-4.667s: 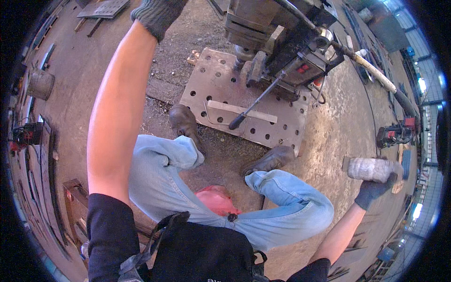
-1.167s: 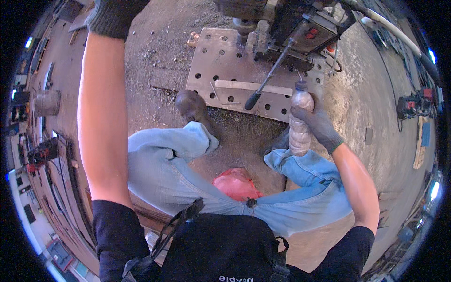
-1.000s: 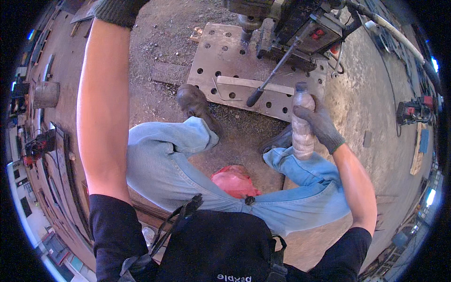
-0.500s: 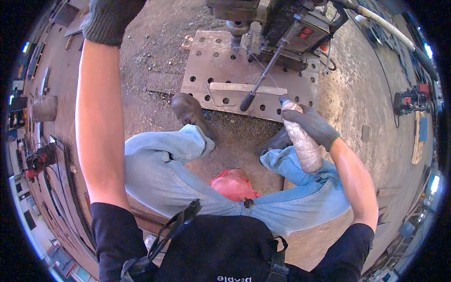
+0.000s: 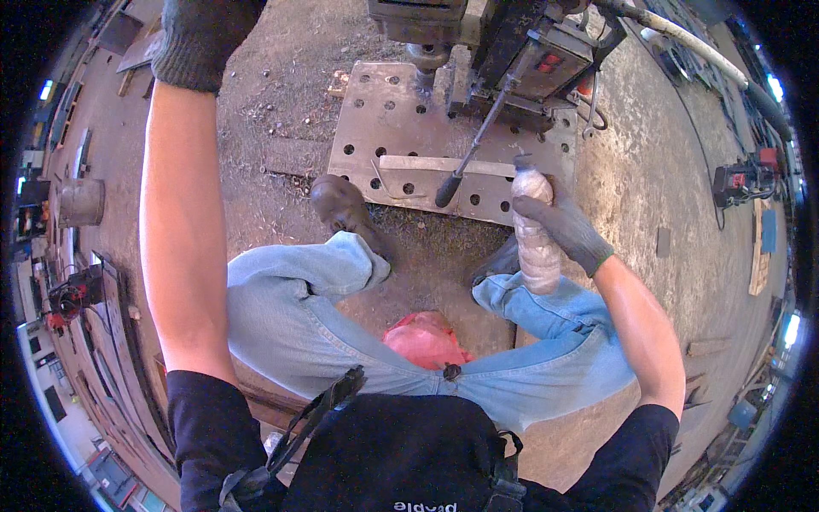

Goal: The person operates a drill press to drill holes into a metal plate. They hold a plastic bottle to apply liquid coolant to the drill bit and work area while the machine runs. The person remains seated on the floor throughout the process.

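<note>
My right hand, in a dark glove, is wrapped round a plastic bottle with a cloudy, whitish body and a dark cap. The bottle stands nearly lengthwise in the view above my right knee, its cap end toward a drilling machine. Beyond it lies a thick steel plate with rows of round holes. A pale flat bar rests across that plate, next to a thin bent rod. At the upper left is my gloved left hand; its fingers are cut off by the dark rim.
The machine's lever with a black grip slants over the plate. A pinkish-red cloth or bag lies between my legs. Metal shavings litter the ground left of the plate. Another red-and-black machine stands far right.
My right hand has turned the bottle straighter, its base swinging left and its cap rising slightly. My left hand has barely shifted.
</note>
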`<action>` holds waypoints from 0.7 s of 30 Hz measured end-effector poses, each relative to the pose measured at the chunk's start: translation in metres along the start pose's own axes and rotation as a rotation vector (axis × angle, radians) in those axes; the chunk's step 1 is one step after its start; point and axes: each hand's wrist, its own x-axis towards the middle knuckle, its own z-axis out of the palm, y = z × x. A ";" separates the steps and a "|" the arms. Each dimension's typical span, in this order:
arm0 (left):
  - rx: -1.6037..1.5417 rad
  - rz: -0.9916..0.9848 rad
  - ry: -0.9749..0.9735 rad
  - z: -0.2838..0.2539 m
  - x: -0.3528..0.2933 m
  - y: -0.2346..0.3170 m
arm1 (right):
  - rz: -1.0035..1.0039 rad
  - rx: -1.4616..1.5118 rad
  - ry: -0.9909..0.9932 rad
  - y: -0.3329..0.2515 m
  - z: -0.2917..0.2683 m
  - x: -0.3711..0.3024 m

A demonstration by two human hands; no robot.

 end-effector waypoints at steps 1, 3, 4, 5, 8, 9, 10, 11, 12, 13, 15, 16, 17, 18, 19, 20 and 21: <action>0.023 0.015 0.011 -0.001 0.000 0.004 | -0.056 -0.004 0.049 -0.001 0.003 0.002; 0.053 0.039 0.028 -0.003 0.000 0.004 | -0.130 0.027 0.008 -0.002 0.003 0.006; 0.052 0.058 0.000 -0.005 0.000 0.002 | -0.163 0.040 -0.007 -0.001 0.002 0.007; 0.053 0.077 -0.027 -0.007 0.000 0.001 | -0.134 0.021 0.001 0.002 0.001 0.008; 0.001 0.055 -0.053 -0.008 0.003 -0.004 | -0.020 -0.080 0.005 0.016 -0.006 0.011; -0.019 0.038 -0.050 -0.008 0.004 -0.004 | 0.032 -0.141 -0.015 0.018 -0.008 0.013; -0.014 0.044 -0.042 -0.007 0.004 -0.004 | 0.082 -0.202 -0.037 0.020 -0.008 0.015; -0.007 0.051 -0.034 -0.005 0.003 -0.004 | 0.095 -0.211 -0.050 0.022 -0.008 0.015; 0.002 0.058 -0.023 -0.005 0.001 -0.003 | 0.107 -0.220 -0.066 0.019 -0.006 0.014; 0.018 0.068 -0.022 -0.008 0.002 -0.002 | 0.117 -0.229 -0.084 0.015 -0.003 0.013; 0.033 0.080 -0.028 -0.011 0.006 -0.004 | 0.109 -0.150 -0.160 -0.002 -0.003 0.005; 0.024 0.040 -0.033 -0.009 0.005 -0.006 | 0.113 -0.111 -0.188 -0.006 -0.004 0.000; 0.016 0.000 -0.038 -0.006 0.004 -0.007 | 0.141 -0.117 -0.190 -0.002 -0.006 -0.001; 0.025 -0.029 -0.038 -0.006 0.004 -0.002 | 0.153 -0.121 -0.205 -0.004 -0.006 0.002; 0.014 -0.010 -0.045 -0.006 0.003 -0.002 | 0.167 -0.125 -0.219 -0.004 -0.007 0.003; 0.000 0.009 -0.054 -0.007 0.003 -0.005 | 0.147 -0.172 -0.202 -0.003 -0.007 0.003; -0.016 0.027 -0.063 -0.007 0.003 -0.007 | 0.129 -0.218 -0.183 -0.001 -0.009 0.003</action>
